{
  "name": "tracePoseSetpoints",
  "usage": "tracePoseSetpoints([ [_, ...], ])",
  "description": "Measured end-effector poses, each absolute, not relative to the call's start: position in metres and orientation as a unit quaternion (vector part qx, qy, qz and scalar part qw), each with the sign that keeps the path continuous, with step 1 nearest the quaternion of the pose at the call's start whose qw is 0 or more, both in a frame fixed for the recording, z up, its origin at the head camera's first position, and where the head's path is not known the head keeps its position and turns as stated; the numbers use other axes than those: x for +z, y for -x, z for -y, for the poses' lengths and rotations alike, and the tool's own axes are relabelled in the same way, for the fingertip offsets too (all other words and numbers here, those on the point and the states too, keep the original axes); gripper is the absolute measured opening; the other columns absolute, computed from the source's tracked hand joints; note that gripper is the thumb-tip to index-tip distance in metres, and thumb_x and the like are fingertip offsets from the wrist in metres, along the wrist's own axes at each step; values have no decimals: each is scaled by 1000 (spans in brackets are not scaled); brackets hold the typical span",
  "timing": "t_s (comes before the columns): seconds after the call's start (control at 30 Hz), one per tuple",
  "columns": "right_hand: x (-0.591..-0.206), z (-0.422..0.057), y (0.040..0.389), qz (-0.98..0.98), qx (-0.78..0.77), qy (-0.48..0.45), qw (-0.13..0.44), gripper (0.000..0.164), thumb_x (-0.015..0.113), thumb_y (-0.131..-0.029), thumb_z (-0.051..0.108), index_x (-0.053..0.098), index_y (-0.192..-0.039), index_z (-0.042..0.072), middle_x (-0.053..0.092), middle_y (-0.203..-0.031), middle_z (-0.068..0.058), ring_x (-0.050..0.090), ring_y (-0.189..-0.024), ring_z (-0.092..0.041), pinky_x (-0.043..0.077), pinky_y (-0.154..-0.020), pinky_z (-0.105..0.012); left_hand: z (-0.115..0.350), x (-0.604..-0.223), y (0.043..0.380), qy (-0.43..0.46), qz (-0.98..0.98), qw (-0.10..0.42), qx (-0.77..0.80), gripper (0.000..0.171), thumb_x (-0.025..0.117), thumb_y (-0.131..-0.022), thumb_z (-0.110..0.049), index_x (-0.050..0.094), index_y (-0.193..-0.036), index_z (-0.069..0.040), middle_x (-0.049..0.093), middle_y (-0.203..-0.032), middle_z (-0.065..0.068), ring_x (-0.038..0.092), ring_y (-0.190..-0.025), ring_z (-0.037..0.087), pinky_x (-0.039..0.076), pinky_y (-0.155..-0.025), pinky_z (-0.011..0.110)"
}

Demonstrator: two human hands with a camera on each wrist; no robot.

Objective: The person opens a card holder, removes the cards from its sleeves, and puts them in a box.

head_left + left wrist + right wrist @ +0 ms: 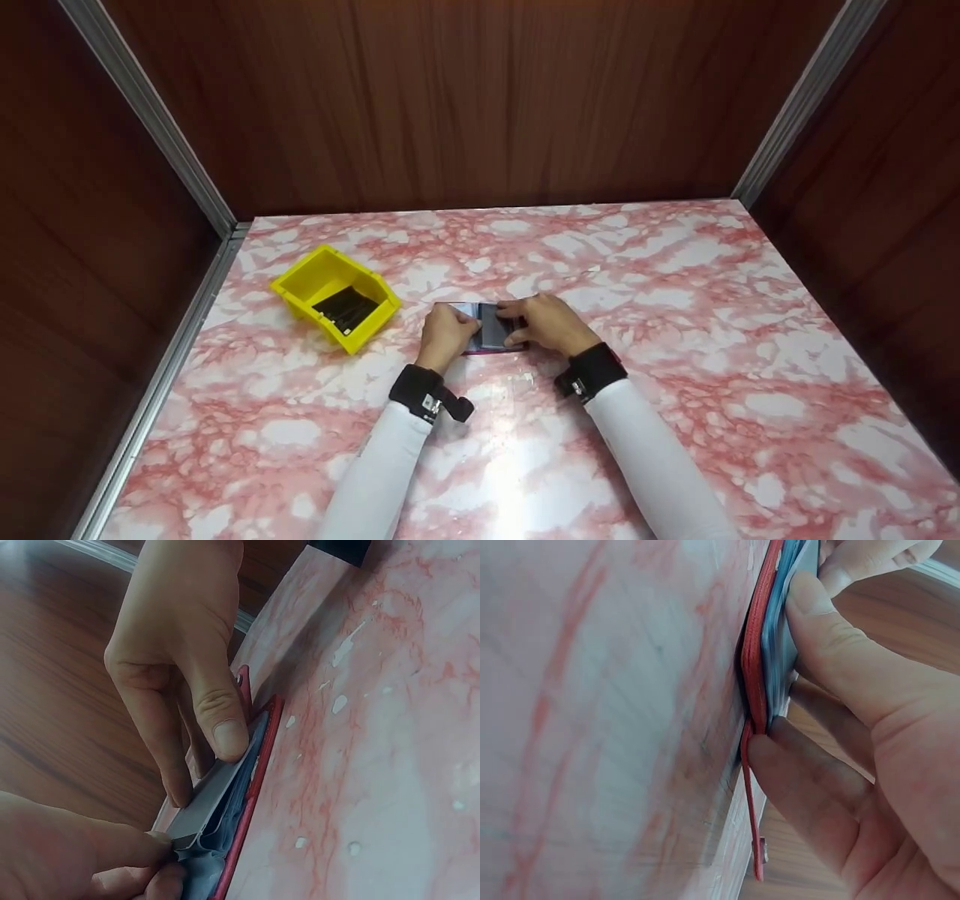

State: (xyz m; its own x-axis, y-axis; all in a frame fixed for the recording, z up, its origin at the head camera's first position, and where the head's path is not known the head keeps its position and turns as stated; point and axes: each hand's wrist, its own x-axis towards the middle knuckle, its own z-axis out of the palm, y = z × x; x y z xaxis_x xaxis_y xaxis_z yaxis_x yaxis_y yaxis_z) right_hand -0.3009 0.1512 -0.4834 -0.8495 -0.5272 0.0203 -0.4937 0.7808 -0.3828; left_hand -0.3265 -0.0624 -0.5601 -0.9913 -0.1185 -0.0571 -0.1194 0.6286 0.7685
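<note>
A small red-covered card holder (471, 351) with clear plastic sleeves (237, 799) lies spread on the table. A thin dark card (184, 841) shows at the sleeve's opening, its edge pinched by the thumb and fingers of my left hand (445, 330). My right hand (551, 322) grips the right half of the holder. Its thumb (810, 596) lies along the sleeve's near edge, and its other fingers reach the far side and the outer end. A thin red strap (751, 802) with a snap sticks out past the cover's end. Most of the card is hidden in the sleeve.
A yellow bin (300, 289) with black flat pieces (346, 309) inside stands to the left of my hands. Dark wood panels (480, 105) enclose the pink-and-white marbled table (675, 300) at the back and both sides.
</note>
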Motion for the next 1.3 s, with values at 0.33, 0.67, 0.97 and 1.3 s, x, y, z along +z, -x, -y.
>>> tracePoseSetpoints([
  [0.33,-484,-152,302,-942,-194,269,51,60,90,-88,30,72,-142,11,64,-157,-7,64,-143,-33,53,-118,-50,62,-559,326,71,-896,14,438,16,84,-87,-33,82,-78,-20,81,-88,-1,70,-78,16,52,-68,28],
  [0.67,-485,-152,303,-943,-197,264,48,60,90,-87,30,73,-141,10,66,-155,-6,65,-142,-32,54,-118,-48,69,-563,329,51,-887,-2,459,12,82,-83,-28,84,-78,-17,82,-87,0,70,-79,17,53,-70,27],
  [0.97,-484,-153,302,-944,-203,254,54,59,90,-88,30,73,-140,10,67,-154,-5,65,-141,-31,54,-118,-48,74,-529,307,39,-866,-2,499,14,78,-82,-17,82,-79,-4,76,-69,1,68,-63,12,54,-61,24],
  [1.3,-484,-154,307,-945,-204,247,69,60,91,-88,28,72,-142,10,66,-155,-4,64,-143,-31,53,-119,-47,67,-503,288,63,-839,41,539,16,85,-91,-11,83,-97,4,79,-78,10,66,-54,7,59,-55,21],
])
